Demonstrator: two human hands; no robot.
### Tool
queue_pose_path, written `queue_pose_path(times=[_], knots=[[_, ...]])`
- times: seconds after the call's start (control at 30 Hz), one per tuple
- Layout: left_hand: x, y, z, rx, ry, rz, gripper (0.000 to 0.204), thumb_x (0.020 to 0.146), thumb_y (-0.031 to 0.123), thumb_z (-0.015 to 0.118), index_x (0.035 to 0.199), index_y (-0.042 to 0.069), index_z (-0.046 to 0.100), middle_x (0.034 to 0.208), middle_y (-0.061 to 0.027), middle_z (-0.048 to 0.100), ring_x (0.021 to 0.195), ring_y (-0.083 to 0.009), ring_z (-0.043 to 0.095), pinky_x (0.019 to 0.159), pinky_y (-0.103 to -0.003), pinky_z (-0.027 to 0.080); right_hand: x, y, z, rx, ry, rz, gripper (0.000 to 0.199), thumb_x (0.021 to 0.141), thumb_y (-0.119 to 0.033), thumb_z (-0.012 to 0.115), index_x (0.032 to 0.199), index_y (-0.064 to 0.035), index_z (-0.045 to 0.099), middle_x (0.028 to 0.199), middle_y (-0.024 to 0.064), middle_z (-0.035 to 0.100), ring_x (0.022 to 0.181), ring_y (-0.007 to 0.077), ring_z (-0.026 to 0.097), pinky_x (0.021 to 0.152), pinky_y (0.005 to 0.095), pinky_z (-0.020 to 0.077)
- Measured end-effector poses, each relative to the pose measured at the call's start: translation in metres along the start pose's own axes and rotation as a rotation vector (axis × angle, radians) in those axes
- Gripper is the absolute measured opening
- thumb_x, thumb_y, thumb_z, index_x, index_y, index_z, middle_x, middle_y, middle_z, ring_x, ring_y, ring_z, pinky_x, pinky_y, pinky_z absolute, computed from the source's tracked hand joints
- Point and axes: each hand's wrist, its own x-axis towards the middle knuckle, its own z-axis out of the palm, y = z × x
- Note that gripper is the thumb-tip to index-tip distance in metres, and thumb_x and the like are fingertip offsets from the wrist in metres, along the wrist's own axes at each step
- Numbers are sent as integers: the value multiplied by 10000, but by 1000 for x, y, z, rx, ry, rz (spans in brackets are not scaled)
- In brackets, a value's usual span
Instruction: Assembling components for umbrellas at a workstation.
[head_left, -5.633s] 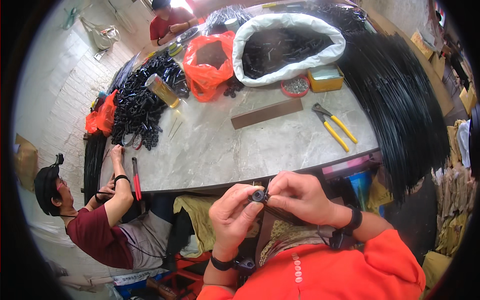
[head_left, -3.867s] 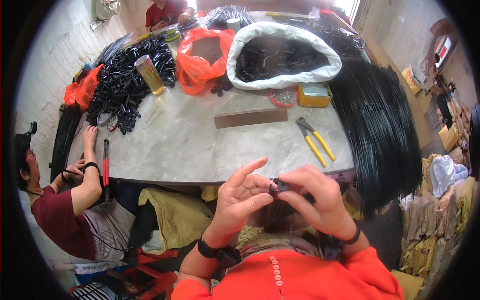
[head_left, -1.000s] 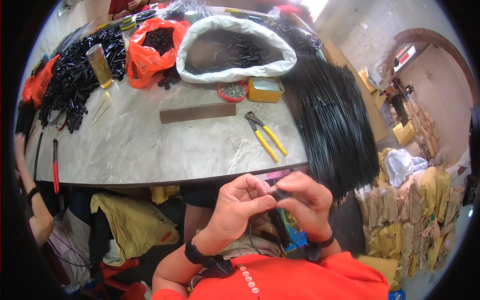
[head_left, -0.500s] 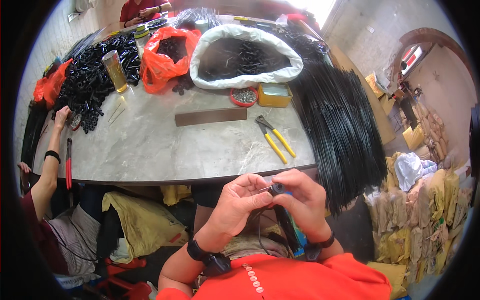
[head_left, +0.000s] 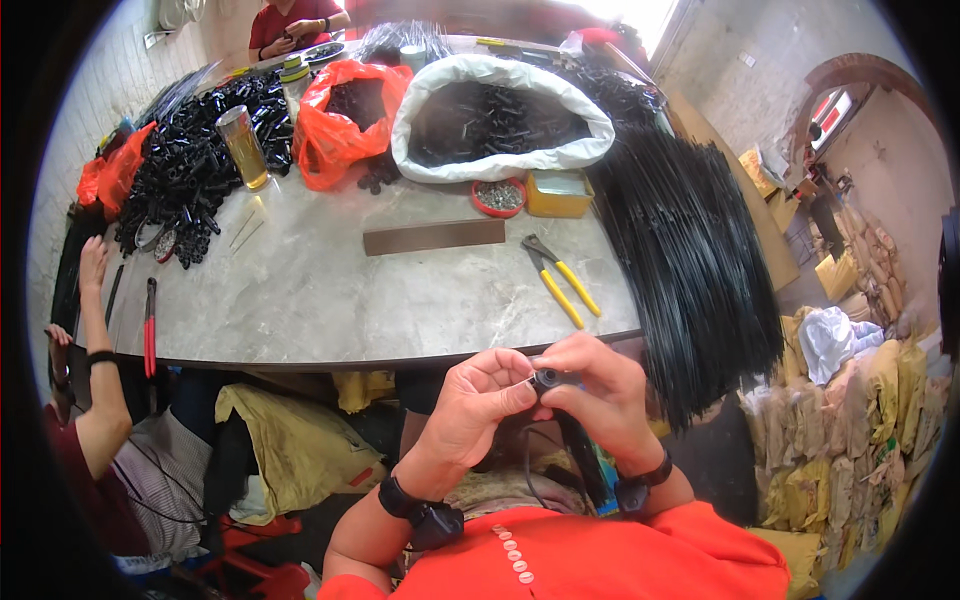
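Head view: a small black fitting [head_left: 546, 378] is pinched between the fingertips of both hands, just below the near edge of the grey table [head_left: 330, 300], in front of the chest. The left hand [head_left: 478, 400] is curled nearly closed, thumb and forefinger pressed on the fitting from 9 o'clock; the right hand [head_left: 600, 395] is closed over it from 3 o'clock, and a black strip [head_left: 580, 455] hangs down from the grip toward 6 o'clock. The piece seems to be held close and low so that both thumbs can press on it together.

At 12 o'clock from the hands, yellow-handled pliers [head_left: 560, 280] lie within reach, with a brown flat bar [head_left: 433, 236] beyond. A sheaf of black rods [head_left: 690, 250] is fanned over the table edge at 2 o'clock. A white sack of black parts [head_left: 500, 118] and an orange bag [head_left: 345, 120] sit farther back. A co-worker's arm [head_left: 95, 350] is raised at 9 o'clock.

Compared with half a second earlier, the grip is unchanged; the view has only shifted slightly.
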Motion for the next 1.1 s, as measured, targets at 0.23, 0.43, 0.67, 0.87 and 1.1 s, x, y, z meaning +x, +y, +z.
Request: queue_pose_path(times=[0.23, 0.43, 0.67, 0.87, 1.1], knots=[[-5, 6, -18, 67, 44, 103, 384, 920, 137, 722, 1215, 12, 513, 1043, -100, 687, 915, -203, 665, 848, -323, 534, 10, 13, 22, 273, 80, 254, 378, 775, 98, 717, 1139, 29, 641, 994, 87, 596, 878, 140, 615, 683, 258, 528], [-8, 9, -28, 59, 165, 182, 498, 894, 250, 762, 1242, 21, 488, 1069, -60, 654, 961, -149, 642, 841, -279, 521, 17, 40, 27, -210, -65, -164, 236, 830, -124, 767, 1024, -14, 687, 980, 102, 630, 890, 277, 618, 818, 367, 493], [-25, 15, -2, 467, 509, 404, 290, 920, 59, 705, 1156, 12, 543, 1071, -71, 643, 982, -121, 614, 863, -263, 510, 19, 47, 46, -76, 78, -131, 221, 832, -142, 766, 999, -24, 684, 923, 126, 684, 833, 296, 662, 732, 371, 510], [-29, 28, 20, 853, 539, 671, 413, 820, -20, 773, 1172, -6, 557, 1072, -73, 642, 1021, -140, 612, 892, -262, 487, 17, 47, 57, -216, 130, -148, 199, 818, -165, 771, 937, -48, 663, 836, 98, 672, 708, 298, 655, 619, 374, 497], [-29, 26, 25, 981, 637, 654, 374, 811, -110, 728, 1130, -23, 553, 1044, -105, 651, 952, -140, 638, 862, -265, 525, 16, 48, 70, -343, 171, -244, 227, 800, -162, 776, 940, -51, 635, 811, 94, 654, 680, 288, 643, 619, 367, 495]])
